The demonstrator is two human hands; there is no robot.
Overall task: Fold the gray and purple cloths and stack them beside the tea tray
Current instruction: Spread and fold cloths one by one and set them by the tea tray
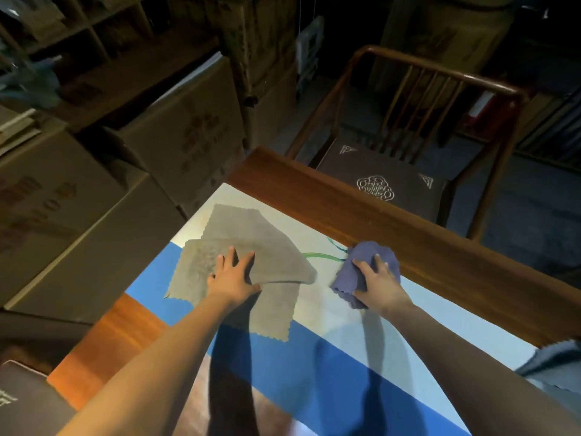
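Gray cloth (251, 243): matte, faintly waffle-textured, zigzag pinked edges; spread over the pale middle of the table runner (317, 357), loosely folded so that one layer lies slanted across another, a rounded fold bulging toward the right and a single flap reaching down onto the blue band. Not squared up, corners out of line.

Left hand (234, 276): flat on the gray cloth near its fold, fingers straight and spread wide, palm pressing down, thumb at the edge of the fold.

Purple cloth (361, 272): blue-violet, soft, scalloped along the lower edge, bunched into a crumpled lump. Placed at the far right part of the runner, touching the raised wooden table edge (345, 196), well apart from the gray cloth.

Right hand (375, 281): on top of the purple cloth, fingers curled round the bunched fabric, gripping it.

Between the two cloths, a green and teal painted line on the runner's pale field. Runner striped in blue and off-white, laid over reddish wood.

Beyond the table edge, a wooden chair (408, 99) with spindle back and dark cushion bearing a pale emblem. To the left, stacked cardboard boxes (176, 133). At the right frame edge, a bluish scalloped fabric (556, 357), only partly in view.
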